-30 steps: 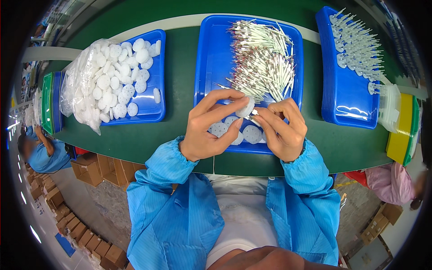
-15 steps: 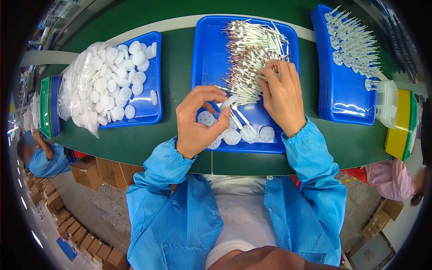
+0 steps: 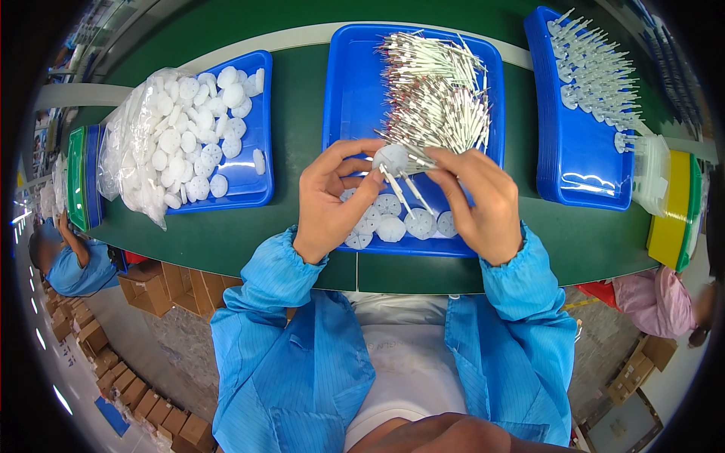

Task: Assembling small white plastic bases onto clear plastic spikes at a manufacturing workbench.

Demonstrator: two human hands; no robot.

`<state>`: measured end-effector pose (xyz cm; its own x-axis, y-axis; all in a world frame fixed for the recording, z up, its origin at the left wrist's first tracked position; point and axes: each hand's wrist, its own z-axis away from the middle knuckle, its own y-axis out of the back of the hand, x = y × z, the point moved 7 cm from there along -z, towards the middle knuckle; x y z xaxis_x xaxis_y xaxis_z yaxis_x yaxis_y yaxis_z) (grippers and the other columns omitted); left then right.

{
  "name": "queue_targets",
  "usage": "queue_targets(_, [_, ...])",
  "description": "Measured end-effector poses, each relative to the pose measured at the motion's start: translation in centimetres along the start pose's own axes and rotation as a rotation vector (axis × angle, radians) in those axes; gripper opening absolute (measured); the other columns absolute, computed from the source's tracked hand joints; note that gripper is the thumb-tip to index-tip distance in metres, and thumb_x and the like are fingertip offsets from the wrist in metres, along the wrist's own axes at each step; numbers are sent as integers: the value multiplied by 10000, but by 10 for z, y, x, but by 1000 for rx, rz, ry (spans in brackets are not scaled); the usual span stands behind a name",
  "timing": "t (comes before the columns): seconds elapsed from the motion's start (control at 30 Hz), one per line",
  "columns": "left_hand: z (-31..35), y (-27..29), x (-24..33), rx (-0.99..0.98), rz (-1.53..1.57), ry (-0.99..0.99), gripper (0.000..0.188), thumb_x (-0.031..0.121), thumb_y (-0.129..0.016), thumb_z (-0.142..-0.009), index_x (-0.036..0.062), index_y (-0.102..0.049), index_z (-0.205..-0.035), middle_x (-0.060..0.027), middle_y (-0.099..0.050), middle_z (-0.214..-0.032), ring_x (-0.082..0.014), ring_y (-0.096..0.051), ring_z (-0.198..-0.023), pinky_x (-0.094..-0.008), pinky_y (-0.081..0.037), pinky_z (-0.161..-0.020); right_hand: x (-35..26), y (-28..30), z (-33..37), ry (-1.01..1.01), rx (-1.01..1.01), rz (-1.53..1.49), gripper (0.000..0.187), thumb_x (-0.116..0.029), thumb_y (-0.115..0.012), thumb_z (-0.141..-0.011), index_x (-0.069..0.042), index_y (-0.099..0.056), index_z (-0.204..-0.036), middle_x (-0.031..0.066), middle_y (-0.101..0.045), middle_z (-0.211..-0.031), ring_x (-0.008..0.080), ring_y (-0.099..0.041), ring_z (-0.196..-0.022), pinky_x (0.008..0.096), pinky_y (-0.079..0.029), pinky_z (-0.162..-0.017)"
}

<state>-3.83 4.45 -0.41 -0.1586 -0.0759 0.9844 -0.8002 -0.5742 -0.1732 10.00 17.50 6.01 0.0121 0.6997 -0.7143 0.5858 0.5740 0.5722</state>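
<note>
Between thumb and fingers, my left hand (image 3: 332,200) pinches a round white plastic disc (image 3: 389,157). A couple of thin white sticks (image 3: 406,192) poke out of it toward me. My right hand (image 3: 487,200) is closed at the disc's right side, its thumb and forefinger on a thin stick-like piece (image 3: 418,159) whose far end is partly hidden. Both hands are over a blue tray (image 3: 351,83). A heap of thin white sticks with dark reddish ends (image 3: 438,94) fills its far right part. Several perforated white discs (image 3: 390,229) lie along its near edge.
At left, another blue tray (image 3: 253,185) carries a pile of white discs (image 3: 196,121) partly in a clear bag (image 3: 124,155). Stacked blue trays (image 3: 585,170) at right hold discs with upright sticks (image 3: 593,72), beside a clear box (image 3: 651,174) and a yellow bin (image 3: 664,215).
My right hand has come from the stick heap toward me to the disc, bringing a thin stick-like piece. The disc in my left hand has turned its face more into view.
</note>
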Motion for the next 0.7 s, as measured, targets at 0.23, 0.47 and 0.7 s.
queue_targets(0.23, [0,-1,5,18,-83,-71,337,-77,-697,-923,-37,-676,-1257,-154,-704,-1196,-218,-716,-1078,-326,-607,-924,5,-9,9,19,-5,80,281,39,-746,-851,26,-722,-1131,154,-621,-788,320,-623,-693,427,-509,-610])
queue_targets(0.47, [1,1,10,67,-161,-121,310,-74,-728,-903,-35,-726,-1210,-160,-714,-1155,-213,-716,-1057,-330,-630,-886,1,-12,12,81,-27,169,290,54,-740,-824,23,-729,-1112,128,-599,-756,303,-621,-664,424,-509,-567])
queue_targets(0.7, [3,-1,17,110,-294,-193,273,-81,-753,-870,-34,-761,-1139,-176,-744,-1119,-222,-736,-1017,-326,-630,-865,0,-12,10,53,-51,125,240,48,-741,-831,28,-726,-1070,140,-633,-771,308,-629,-661,423,-517,-573])
